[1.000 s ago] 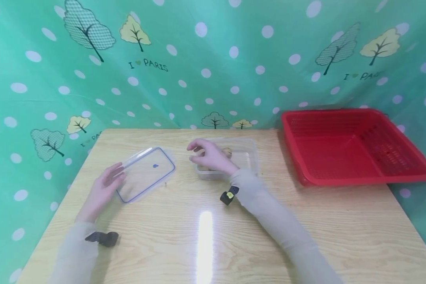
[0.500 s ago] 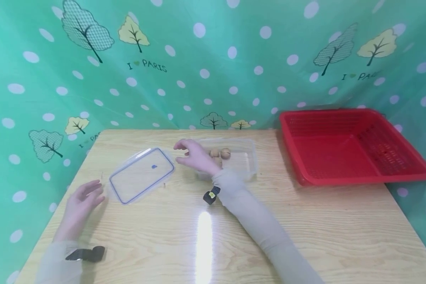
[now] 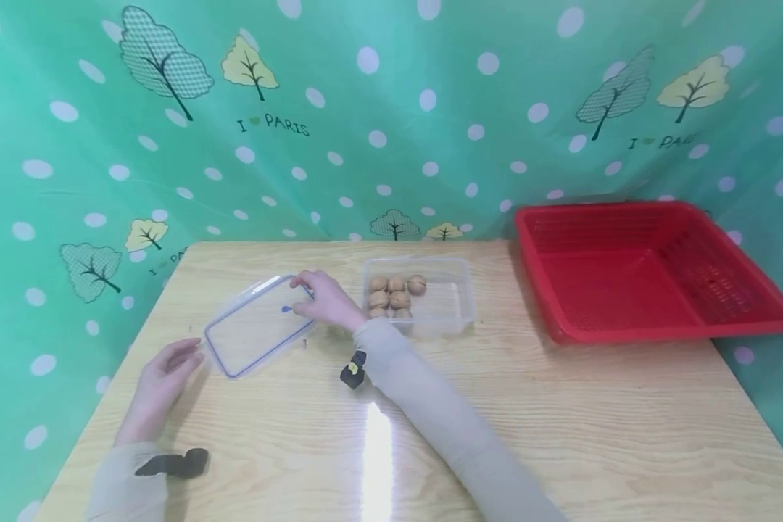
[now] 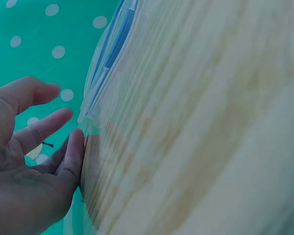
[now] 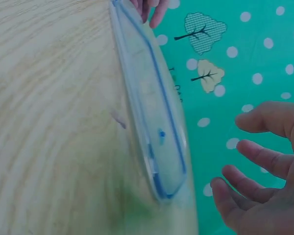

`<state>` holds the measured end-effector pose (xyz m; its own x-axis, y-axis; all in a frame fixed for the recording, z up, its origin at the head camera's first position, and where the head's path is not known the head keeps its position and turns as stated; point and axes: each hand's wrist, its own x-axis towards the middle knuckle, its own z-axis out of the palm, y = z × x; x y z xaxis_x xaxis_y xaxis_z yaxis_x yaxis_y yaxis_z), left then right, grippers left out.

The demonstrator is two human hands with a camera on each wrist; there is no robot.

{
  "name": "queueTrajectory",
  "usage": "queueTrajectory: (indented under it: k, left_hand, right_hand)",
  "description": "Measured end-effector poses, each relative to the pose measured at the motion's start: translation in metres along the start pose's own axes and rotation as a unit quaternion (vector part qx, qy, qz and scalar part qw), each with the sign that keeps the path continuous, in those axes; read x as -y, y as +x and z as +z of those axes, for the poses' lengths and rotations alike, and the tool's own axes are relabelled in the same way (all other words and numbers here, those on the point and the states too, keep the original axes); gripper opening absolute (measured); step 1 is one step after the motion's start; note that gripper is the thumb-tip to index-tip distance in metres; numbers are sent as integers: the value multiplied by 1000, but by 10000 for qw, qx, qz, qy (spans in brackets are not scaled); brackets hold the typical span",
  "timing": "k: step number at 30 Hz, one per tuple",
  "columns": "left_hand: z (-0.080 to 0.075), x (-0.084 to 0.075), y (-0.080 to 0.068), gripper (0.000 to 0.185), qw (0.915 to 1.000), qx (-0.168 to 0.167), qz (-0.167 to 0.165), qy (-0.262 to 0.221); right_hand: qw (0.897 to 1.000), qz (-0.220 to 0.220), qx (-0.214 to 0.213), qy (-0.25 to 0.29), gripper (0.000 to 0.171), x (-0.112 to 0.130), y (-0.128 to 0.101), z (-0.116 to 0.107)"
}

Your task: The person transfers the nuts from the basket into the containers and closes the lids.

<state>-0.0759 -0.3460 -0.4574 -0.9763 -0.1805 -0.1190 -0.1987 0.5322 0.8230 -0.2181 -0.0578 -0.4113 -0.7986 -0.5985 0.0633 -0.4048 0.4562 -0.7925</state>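
Note:
A clear rectangular lid (image 3: 254,330) with a blue seal lies flat on the table's left part. My right hand (image 3: 329,301) hovers over the lid's right end, fingers loosely bent and apart; in the right wrist view a gap shows between that hand (image 5: 264,166) and the lid (image 5: 152,98). Near the lid's left end is my left hand (image 3: 163,384), its fingers relaxed and holding nothing. The left wrist view has this hand (image 4: 39,147) beside the lid's edge (image 4: 108,63). Several walnuts (image 3: 398,301) sit in the left half of a clear plastic box (image 3: 453,319).
A large red plastic basket (image 3: 626,290) stands at the table's right side. Behind the wooden table (image 3: 287,449) hangs a green dotted cloth (image 3: 339,87). A tiny brown crumb (image 3: 304,344) lies close to the lid.
My right hand has moved left from above the walnut box to the lid's right end, uncovering the walnuts. My left hand drew back toward me from the lid, then came slightly nearer again.

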Motion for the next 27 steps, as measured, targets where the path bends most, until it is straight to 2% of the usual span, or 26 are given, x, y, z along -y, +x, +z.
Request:
queueTrajectory:
  k: [8, 16, 22, 27]
  left_hand:
    - [2, -1, 2, 66, 9999, 78, -68, 52]
    - [4, -3, 3, 62, 9996, 5, 287, -64]
    - [2, -9, 3, 58, 10000, 9, -23, 52]
    - [-3, -12, 4, 59, 9993, 104, -330, -140]
  right_hand:
    - [9978, 561, -292, 175, 43, -9, 4, 18]
    - [9915, 931, -789, 449, 54, -24, 11, 28]
    - [9849, 1090, -1139, 719, 50, -30, 16, 30]
    - [9814, 1157, -1326, 763, 45, -33, 17, 33]
